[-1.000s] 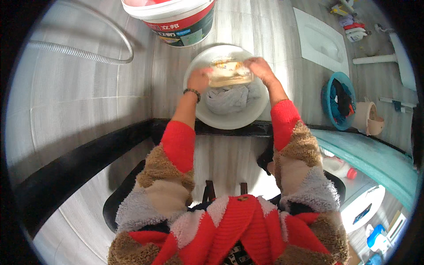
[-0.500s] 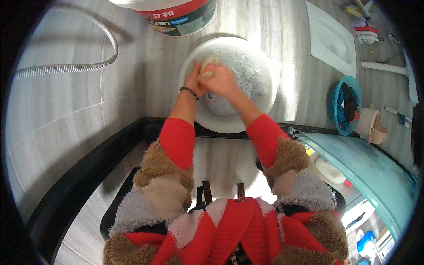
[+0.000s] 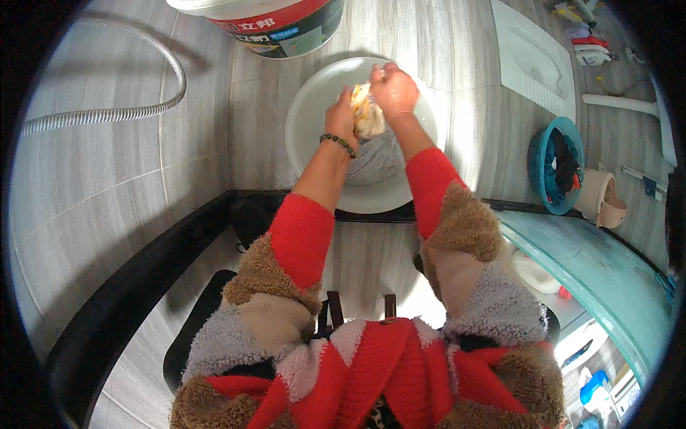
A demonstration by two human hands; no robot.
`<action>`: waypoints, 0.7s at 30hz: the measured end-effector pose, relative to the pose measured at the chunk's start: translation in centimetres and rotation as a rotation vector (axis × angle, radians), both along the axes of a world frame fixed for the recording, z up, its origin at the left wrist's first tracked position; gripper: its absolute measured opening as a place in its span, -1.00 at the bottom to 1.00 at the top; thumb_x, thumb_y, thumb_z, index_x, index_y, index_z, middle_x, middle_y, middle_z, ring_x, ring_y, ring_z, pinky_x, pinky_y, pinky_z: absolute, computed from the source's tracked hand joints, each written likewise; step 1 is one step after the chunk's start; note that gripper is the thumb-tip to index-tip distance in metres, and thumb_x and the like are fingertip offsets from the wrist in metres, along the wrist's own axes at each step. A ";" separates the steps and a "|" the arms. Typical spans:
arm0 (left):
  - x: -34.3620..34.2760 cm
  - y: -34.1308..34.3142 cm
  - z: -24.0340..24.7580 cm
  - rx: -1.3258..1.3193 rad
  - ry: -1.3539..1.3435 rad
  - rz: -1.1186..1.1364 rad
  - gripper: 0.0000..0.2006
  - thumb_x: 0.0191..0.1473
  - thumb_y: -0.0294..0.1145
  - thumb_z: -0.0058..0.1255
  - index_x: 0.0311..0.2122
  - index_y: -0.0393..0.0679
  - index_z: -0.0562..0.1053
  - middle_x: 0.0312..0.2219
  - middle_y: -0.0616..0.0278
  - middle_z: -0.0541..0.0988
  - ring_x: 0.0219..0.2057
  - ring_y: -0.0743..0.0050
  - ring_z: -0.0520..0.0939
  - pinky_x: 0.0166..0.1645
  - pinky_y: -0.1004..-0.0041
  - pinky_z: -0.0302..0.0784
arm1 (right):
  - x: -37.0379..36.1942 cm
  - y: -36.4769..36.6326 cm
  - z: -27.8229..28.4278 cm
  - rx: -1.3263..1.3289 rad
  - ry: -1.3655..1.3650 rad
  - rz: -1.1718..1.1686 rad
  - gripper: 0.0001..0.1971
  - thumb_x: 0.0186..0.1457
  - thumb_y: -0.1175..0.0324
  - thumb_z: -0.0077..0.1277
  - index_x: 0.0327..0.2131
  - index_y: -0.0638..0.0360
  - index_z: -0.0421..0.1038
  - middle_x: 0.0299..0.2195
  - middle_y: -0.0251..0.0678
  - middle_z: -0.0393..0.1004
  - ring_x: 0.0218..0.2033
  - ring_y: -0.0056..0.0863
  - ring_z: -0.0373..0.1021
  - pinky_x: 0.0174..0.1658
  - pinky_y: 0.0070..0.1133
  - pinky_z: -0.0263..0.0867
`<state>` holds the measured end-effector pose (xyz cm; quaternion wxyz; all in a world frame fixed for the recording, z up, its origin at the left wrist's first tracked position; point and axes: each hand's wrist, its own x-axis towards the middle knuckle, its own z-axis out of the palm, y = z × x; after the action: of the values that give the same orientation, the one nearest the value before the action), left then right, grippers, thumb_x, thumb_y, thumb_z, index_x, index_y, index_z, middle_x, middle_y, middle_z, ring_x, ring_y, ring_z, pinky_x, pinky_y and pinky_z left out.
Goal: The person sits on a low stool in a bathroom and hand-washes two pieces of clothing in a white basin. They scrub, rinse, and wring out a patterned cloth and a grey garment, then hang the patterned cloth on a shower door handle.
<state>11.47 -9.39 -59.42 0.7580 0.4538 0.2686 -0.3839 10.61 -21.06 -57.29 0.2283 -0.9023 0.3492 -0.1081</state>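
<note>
I'm pinching a yellow-and-white cloth (image 3: 368, 120) between my left hand (image 3: 343, 118) and right hand (image 3: 395, 91), over a white basin (image 3: 306, 114), seemingly scrubbing; the next move is probably needing 2 firm grips

Clock directions from centre of view. At 11 o'clock: large paint bucket (image 3: 286, 36), white rim, red and dark green wall, upright on floor. At 10: ribbed metallic hose (image 3: 114, 114), curved in a loop. Toward 2: white squat toilet (image 3: 536, 61) set in the floor; farther out, a white pipe (image 3: 620, 104). Between 2 and 3: blue tub (image 3: 536, 175) holding dark cloth (image 3: 566, 154). At 3: beige container (image 3: 591, 194), just beside it. Just past 3: greenish glass panel (image 3: 586, 257). Near 4: blue-and-white object (image 3: 593, 386), kind unclear. At 8: black ledge (image 3: 143, 293), running diagonally.
</note>
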 end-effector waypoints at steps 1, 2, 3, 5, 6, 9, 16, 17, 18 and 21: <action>0.4 0.1 0.2 -0.003 -0.024 -0.031 -0.59 0.14 -0.01 -0.16 -0.13 -0.18 0.39 -0.28 0.25 0.51 -0.31 0.36 0.55 -0.31 0.39 0.45 | -0.7 -1.3 -0.8 -0.003 0.080 -0.005 -0.71 0.03 0.07 -0.09 -0.38 0.09 0.40 -0.46 -0.09 0.46 -0.37 -0.09 0.42 -0.29 -0.29 0.33; 0.8 0.2 0.1 0.009 -0.074 -0.024 -0.59 0.14 -0.02 -0.16 -0.12 -0.18 0.38 -0.27 0.25 0.51 -0.31 0.36 0.55 -0.32 0.39 0.45 | -1.4 -1.9 -1.6 -0.001 0.161 -0.018 -0.70 0.03 0.10 -0.07 -0.28 0.08 0.40 -0.35 -0.09 0.47 -0.30 -0.11 0.43 -0.26 -0.30 0.33; 1.3 0.7 -0.3 -0.066 -0.055 -0.009 -0.59 0.15 -0.07 -0.15 -0.04 -0.16 0.32 -0.18 0.23 0.48 -0.26 0.35 0.54 -0.31 0.36 0.46 | -2.2 -1.7 -2.7 -0.020 0.161 0.040 -0.69 0.02 0.12 -0.06 -0.20 0.05 0.37 -0.28 -0.10 0.43 -0.26 -0.11 0.41 -0.23 -0.30 0.33; 1.1 0.8 -1.6 -0.130 -0.040 -0.051 -0.60 0.14 -0.10 -0.15 -0.01 -0.13 0.29 -0.14 0.21 0.45 -0.19 0.34 0.52 -0.28 0.34 0.47 | -4.4 -0.5 -4.5 -0.031 0.233 0.090 -0.61 0.01 0.16 -0.04 -0.05 -0.02 0.30 -0.13 -0.13 0.37 -0.18 -0.12 0.39 -0.18 -0.31 0.33; 0.8 0.9 -2.3 -0.145 0.004 -0.077 -0.61 0.14 -0.12 -0.15 0.01 -0.12 0.28 -0.13 0.20 0.44 -0.15 0.34 0.51 -0.26 0.34 0.47 | -5.3 0.1 -5.2 0.010 0.311 0.173 -0.57 0.00 0.19 -0.02 -0.01 -0.05 0.26 -0.11 -0.14 0.34 -0.16 -0.12 0.38 -0.16 -0.30 0.32; -0.3 1.8 -3.9 -0.111 0.012 -0.229 -0.59 0.14 -0.17 -0.18 0.08 -0.02 0.17 -0.05 0.22 0.36 -0.07 0.27 0.44 -0.16 0.23 0.45 | -7.6 0.7 -6.9 0.192 0.528 0.380 -0.53 -0.04 0.23 0.01 0.01 -0.14 0.25 -0.14 -0.16 0.33 -0.13 -0.12 0.36 -0.13 -0.31 0.31; 0.1 2.2 -4.2 -0.128 0.079 -0.208 -0.45 0.17 0.13 -0.34 0.11 -0.05 0.15 0.01 0.16 0.33 -0.03 0.21 0.42 0.00 0.12 0.37 | -5.2 -0.9 -5.3 0.865 0.143 0.021 -0.68 -0.14 0.17 0.07 -0.24 -0.02 0.46 -0.34 -0.17 0.49 -0.28 -0.22 0.44 -0.25 -0.34 0.34; 0.6 2.1 -4.5 -0.215 0.111 -0.201 -0.45 0.17 0.16 -0.38 0.11 -0.04 0.15 -0.01 0.18 0.34 -0.04 0.18 0.43 0.00 0.08 0.37 | -4.6 0.5 -4.2 0.797 0.056 0.145 -0.70 -0.15 0.14 0.07 -0.30 0.01 0.48 -0.41 -0.14 0.49 -0.30 -0.20 0.45 -0.27 -0.35 0.34; 1.2 2.2 -5.0 -0.292 0.147 -0.203 -0.43 0.17 0.17 -0.39 0.10 -0.06 0.17 -0.03 0.16 0.37 -0.05 0.17 0.44 0.00 0.11 0.37 | -4.5 2.3 -2.8 0.709 0.076 0.206 -0.71 -0.16 0.12 0.06 -0.36 0.04 0.50 -0.47 -0.11 0.49 -0.32 -0.18 0.45 -0.28 -0.35 0.34; 2.2 3.1 -7.7 -0.592 0.206 -0.292 -0.44 0.17 0.17 -0.37 -0.02 -0.14 0.31 -0.15 0.13 0.46 -0.13 0.20 0.48 0.00 0.25 0.39 | -5.9 7.3 1.7 0.402 -0.085 0.384 -0.77 -0.17 0.15 0.01 -0.48 0.06 0.47 -0.51 -0.05 0.45 -0.41 -0.10 0.42 -0.34 -0.29 0.34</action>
<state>13.68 -6.27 -67.17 0.7628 0.2066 0.1529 -0.5934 4.67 -13.73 -55.64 0.4333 -0.8833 0.1764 -0.0291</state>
